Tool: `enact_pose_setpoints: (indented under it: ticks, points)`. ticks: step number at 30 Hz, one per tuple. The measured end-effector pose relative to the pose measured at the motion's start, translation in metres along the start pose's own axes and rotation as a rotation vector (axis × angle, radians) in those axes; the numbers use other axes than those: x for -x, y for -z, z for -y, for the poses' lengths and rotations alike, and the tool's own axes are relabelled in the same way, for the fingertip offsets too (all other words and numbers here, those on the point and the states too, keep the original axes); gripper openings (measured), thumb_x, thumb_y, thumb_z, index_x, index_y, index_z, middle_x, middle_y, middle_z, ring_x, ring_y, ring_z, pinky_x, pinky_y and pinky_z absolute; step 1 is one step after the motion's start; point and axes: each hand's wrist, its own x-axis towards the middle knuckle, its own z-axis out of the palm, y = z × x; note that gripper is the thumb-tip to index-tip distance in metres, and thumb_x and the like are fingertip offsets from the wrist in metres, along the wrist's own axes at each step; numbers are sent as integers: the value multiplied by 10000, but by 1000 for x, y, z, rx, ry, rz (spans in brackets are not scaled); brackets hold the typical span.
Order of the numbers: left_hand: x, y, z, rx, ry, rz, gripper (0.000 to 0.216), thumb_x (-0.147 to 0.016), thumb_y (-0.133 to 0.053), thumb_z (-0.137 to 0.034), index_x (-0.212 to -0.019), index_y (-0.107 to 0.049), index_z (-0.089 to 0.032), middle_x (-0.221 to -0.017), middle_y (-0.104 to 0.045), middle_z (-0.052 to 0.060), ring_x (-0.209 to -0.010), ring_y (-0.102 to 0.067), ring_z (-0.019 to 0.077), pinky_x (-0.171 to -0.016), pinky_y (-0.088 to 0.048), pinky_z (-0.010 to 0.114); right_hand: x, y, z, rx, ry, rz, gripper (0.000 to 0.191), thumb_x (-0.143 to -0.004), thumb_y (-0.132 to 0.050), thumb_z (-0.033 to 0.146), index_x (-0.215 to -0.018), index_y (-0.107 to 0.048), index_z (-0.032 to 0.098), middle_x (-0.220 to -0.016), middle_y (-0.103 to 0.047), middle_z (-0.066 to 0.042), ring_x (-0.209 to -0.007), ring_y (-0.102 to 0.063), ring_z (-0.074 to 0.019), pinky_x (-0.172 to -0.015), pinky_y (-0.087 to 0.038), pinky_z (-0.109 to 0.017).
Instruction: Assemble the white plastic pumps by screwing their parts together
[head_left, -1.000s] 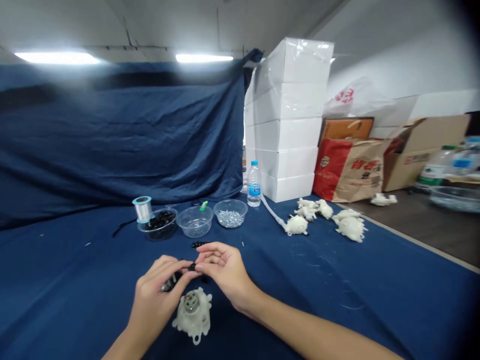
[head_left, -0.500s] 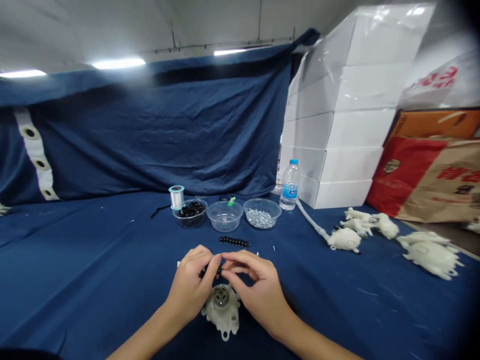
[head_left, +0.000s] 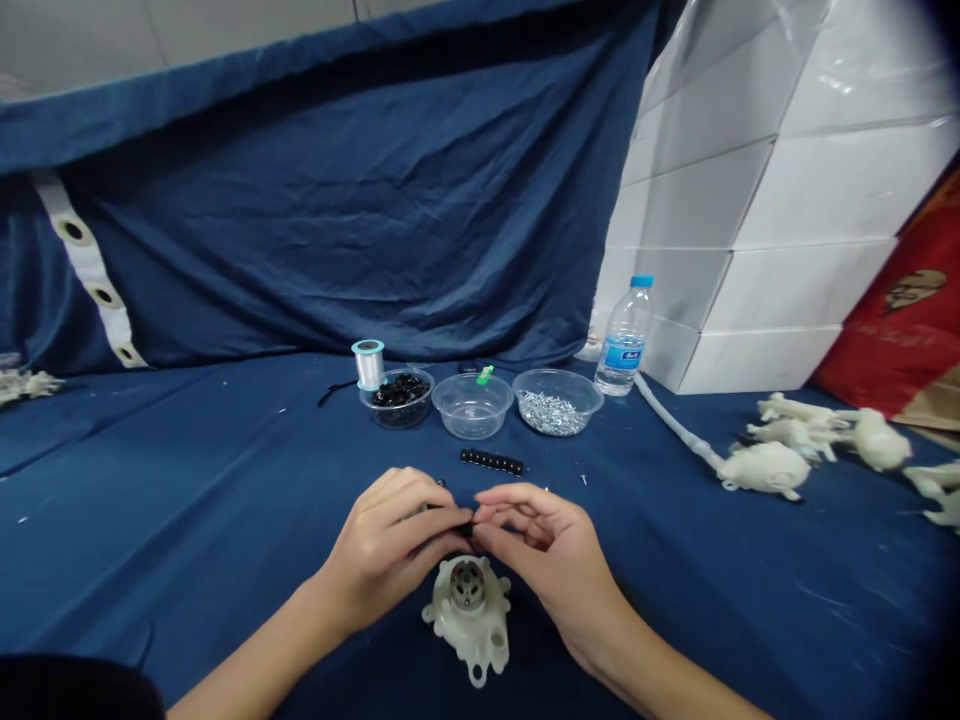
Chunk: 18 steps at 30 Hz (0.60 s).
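My left hand [head_left: 394, 535] is closed, pinching a small black part [head_left: 466, 530] between thumb and fingers. Fingertips of my right hand [head_left: 551, 545] meet at the part's right side, also closed on it. Most of the part is hidden by the fingers, so its exact kind does not show. Just below the hands lies an off-white plastic housing [head_left: 480, 632] with lugs around its edge and a round metal motor [head_left: 468, 586] set in it. Beyond my fingers a short strip of black beadlike pieces [head_left: 491, 461] rests on the blue cloth.
Across the back stand a wire spool [head_left: 368, 366], a bowl of black parts [head_left: 400, 412], a clear bowl [head_left: 472, 425], a bowl of screws [head_left: 556, 415] and a water bottle [head_left: 624, 340]. Off-white housings [head_left: 765, 468] lie at right, before stacked white boxes [head_left: 810, 285].
The view has tilted down and come closer. My hands stay together at the black part, and the fingers have shifted slightly around it. The housing still lies below them.
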Motion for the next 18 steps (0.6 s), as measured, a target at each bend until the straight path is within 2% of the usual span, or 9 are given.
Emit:
enact_pose_setpoints:
  ticks: [5, 11, 15, 18]
  points:
    - [-3, 0, -2, 56, 46, 16, 157, -895, -670, -99, -1018, -676, -196, -867, -722, 39, -815, -613, 199, -755, -459, 368, -2, 1, -3, 109, 142, -5, 181, -764, -749, 130, -914, -737, 229, -772, -765, -1, -677, -743, -129, -631, -616, -193]
    - [-4, 1, -15, 205, 255, 84, 60, -941, -582, -143, -931, -620, -188, -849, -663, 16, -837, -546, 186, -788, -413, 371, 3, 4, 2, 351, 519, 49, 314, -789, -681, -15, -973, -743, 231, -879, -739, -9, -775, -703, -126, -727, -589, -217]
    - [-6, 2, -28, 289, 360, 147, 192, -999, -417, -179, -879, -568, -180, -829, -590, 32, -812, -516, 189, -753, -394, 368, 6, 6, 6, 446, 766, 167, 384, -794, -630, -94, -1071, -717, 157, -927, -734, -67, -842, -687, -170, -778, -592, -297]
    - [-6, 0, -31, 320, 362, 175, 287, -1017, -297, -184, -854, -534, -178, -817, -550, 40, -787, -498, 190, -742, -382, 370, 7, 6, 6, 504, 890, 245, 380, -799, -600, -118, -1109, -686, 84, -949, -721, -119, -871, -671, -200, -787, -607, -344]
